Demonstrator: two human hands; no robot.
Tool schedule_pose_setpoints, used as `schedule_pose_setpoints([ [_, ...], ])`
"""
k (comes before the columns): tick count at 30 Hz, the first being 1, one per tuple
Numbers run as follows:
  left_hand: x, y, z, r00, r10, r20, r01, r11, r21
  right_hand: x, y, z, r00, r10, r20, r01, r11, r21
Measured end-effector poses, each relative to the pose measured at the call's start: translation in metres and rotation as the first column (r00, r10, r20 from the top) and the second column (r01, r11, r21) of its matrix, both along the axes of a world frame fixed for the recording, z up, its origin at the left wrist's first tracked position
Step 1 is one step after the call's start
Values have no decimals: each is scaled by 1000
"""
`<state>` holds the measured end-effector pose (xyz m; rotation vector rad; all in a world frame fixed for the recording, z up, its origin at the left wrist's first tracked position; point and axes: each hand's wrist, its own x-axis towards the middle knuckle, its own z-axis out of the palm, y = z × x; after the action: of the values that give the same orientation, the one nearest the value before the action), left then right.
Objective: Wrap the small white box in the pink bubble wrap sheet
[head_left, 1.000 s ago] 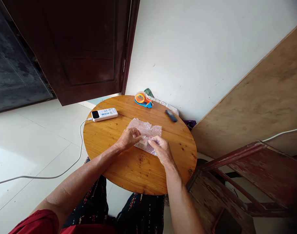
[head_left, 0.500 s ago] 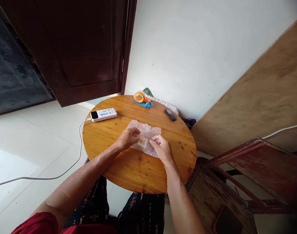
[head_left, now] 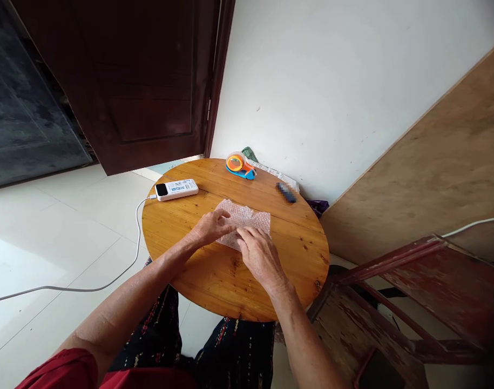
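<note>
A sheet of clear bubble wrap (head_left: 249, 214) lies on the round wooden table (head_left: 214, 292) in front of me. My left hand (head_left: 212, 228) rests at its left side, with thumb and curved fingers apart. Over the near right part of the sheet, my right hand (head_left: 259, 254) lies palm down, its fingers stretched across the wrap toward my left thumb. The fingertips of both hands nearly meet. The small pale printed packet on the wrap is now hidden by my hands and the wrap.
An orange and blue tape dispenser (head_left: 241, 165) stands at the table's far edge. A white device (head_left: 177, 189) with a cable (head_left: 138, 237) lies back left. A blurred dark object (head_left: 286, 192) lies back right. A worn wooden chair (head_left: 392, 302) stands to the right.
My right hand has turned palm down and moved left over the wrap, covering the printed packet. My left hand has stayed nearly in place. The view has shifted slightly.
</note>
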<state>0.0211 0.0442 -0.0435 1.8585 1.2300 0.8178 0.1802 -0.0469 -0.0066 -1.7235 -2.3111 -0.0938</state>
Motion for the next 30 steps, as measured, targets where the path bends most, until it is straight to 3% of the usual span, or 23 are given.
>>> schedule_pose_setpoints([
  [3, -13, 3, 1, 999, 36, -22, -36, 999, -8, 0, 1, 7, 996, 18, 86, -13, 998, -56],
  [7, -17, 2, 4, 957, 112, -267, -110, 994, 22, -6, 4, 15, 979, 20, 205, -1, 996, -91],
  [11, -20, -2, 7, 912, 171, -372, -158, 985, 65, -8, 9, 14, 970, 30, 243, -13, 997, -72],
  [15, -28, -3, 14, 886, 173, -430, -203, 979, -24, -6, 12, 12, 961, 52, 272, -36, 997, -67],
  [24, -19, 3, 10, 970, 136, -201, -188, 945, -269, -5, 23, 19, 942, 132, 308, -106, 989, -100],
  [30, 2, -9, 12, 989, 142, 41, -122, 940, -319, -3, 33, 18, 962, 128, 243, -92, 983, -156],
])
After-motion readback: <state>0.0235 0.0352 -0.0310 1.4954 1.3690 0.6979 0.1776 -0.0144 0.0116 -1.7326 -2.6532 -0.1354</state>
